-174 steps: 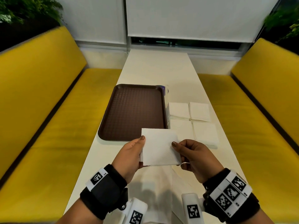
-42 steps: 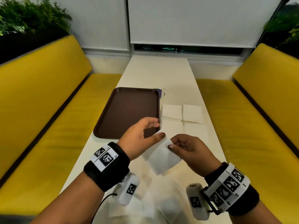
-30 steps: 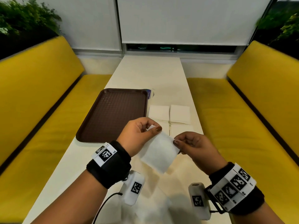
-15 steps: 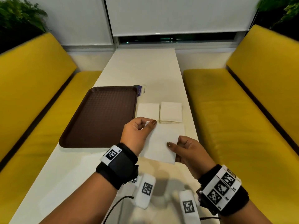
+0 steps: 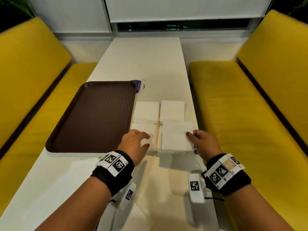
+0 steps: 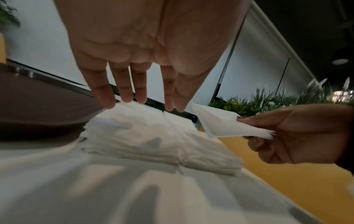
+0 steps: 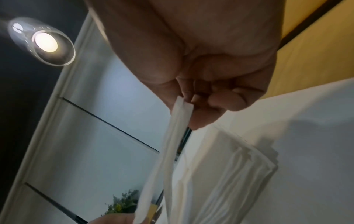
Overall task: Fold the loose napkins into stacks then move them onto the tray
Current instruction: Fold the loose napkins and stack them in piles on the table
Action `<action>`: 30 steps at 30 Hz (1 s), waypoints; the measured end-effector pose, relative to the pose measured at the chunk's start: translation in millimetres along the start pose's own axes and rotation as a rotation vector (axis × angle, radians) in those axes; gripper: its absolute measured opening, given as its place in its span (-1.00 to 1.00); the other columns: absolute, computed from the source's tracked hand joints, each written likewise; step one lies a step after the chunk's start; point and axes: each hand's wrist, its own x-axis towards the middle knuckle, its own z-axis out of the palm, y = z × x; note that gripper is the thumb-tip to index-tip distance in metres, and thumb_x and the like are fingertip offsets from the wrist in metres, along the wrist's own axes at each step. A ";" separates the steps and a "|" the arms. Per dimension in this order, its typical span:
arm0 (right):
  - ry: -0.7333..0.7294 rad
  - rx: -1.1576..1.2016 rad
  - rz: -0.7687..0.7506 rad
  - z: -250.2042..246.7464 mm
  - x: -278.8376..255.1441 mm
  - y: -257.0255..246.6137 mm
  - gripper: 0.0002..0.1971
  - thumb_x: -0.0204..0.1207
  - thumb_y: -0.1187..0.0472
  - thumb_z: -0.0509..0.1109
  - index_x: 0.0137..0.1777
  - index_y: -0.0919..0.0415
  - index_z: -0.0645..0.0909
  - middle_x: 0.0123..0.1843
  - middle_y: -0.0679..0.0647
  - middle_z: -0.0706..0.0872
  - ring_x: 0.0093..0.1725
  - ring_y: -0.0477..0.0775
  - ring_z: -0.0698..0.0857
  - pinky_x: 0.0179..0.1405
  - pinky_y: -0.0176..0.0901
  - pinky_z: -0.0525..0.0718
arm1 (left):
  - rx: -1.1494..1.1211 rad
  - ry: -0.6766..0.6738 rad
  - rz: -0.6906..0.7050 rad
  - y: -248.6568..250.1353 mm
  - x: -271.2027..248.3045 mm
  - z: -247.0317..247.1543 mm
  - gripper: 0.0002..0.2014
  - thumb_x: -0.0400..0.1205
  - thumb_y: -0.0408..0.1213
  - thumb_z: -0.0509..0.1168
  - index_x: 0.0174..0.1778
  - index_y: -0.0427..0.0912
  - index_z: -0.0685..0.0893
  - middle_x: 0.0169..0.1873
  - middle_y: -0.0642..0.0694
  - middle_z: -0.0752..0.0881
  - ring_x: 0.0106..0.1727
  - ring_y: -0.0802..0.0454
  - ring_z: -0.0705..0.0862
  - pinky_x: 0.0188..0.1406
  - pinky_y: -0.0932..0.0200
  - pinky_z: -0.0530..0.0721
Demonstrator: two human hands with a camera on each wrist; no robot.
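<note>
Two yellow bench seats (image 5: 250,114) flank a long white table (image 5: 146,64) that runs away from the person toward a window with lowered blinds. On the table's left half lies a brown tray (image 5: 93,117), with nothing on its textured floor; a small purple-and-white item (image 5: 139,85), too small to identify, sits at its far right corner. Just right of the tray, four stacks of folded napkins (image 5: 146,109) sit in a two-by-two block, edges nearly touching. The folded napkin (image 5: 175,137) in play is held level over the near right stack; the left wrist view shows it raised clear of the pile, not resting on it. The right hand (image 5: 202,144) pinches this napkin's right edge between thumb on top and curled fingers beneath. The left hand (image 5: 133,144) holds nothing: its fingers are straight and slightly spread, palm down, hovering over the near left stack close by the tray's near right corner.
</note>
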 end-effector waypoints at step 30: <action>-0.134 -0.384 -0.139 47.4 -79.8 -29.0 -0.76 0.57 -0.08 0.41 -0.05 0.08 0.55 -0.46 -0.02 0.54 -0.46 -0.06 0.49 -0.36 -0.19 0.49 | -0.071 0.168 -0.071 -65.0 -64.4 -44.3 -0.86 0.65 -0.17 0.35 0.09 -0.04 0.73 0.07 0.03 0.59 0.15 0.01 0.61 0.17 0.18 0.54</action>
